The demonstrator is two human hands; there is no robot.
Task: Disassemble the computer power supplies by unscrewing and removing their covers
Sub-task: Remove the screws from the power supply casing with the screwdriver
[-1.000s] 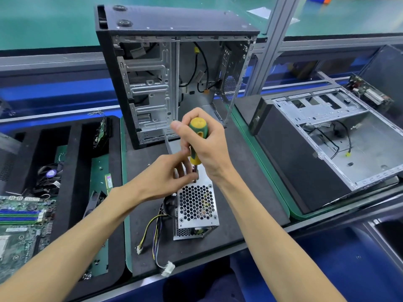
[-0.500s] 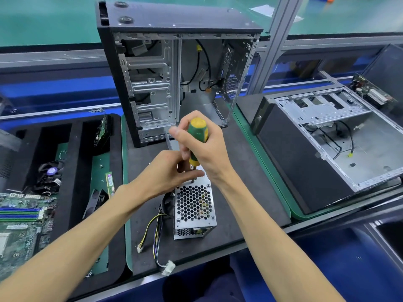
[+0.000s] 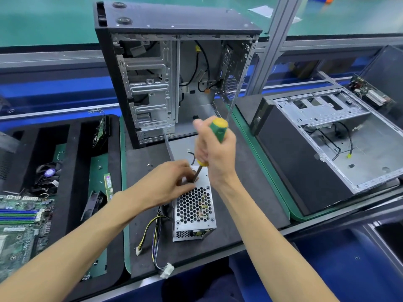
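A long bench with dark mats carries two gutted computer cases, and the power supply lies between them, near the front edge. The right hand grips the screwdriver (slightly tilted); keep it pressed squarely into the screw. The left hand rests on the cover, fingers curled, pinching the shaft near the tip.

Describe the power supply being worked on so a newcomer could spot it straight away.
Start at the upright open computer case at the back of the black mat. Directly in front of it, between the two hands, lies the power supply: a small silver metal box. Its honeycomb-holed top and loose coloured wires trailing left set it apart.
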